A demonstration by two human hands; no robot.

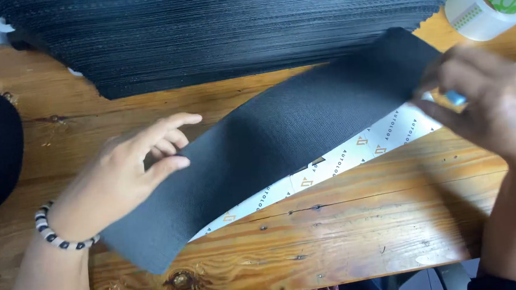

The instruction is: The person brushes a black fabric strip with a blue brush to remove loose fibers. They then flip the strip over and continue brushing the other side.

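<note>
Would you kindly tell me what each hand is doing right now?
Left hand: open, fingers resting on the dark fabric strip.
Right hand: closed, pinching the strip's far end.

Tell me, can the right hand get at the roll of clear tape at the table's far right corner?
Probably yes. The right hand pinches the end of the dark fabric strip, and the tape roll stands just beyond it with nothing between, though the hand would have to let go first.
</note>
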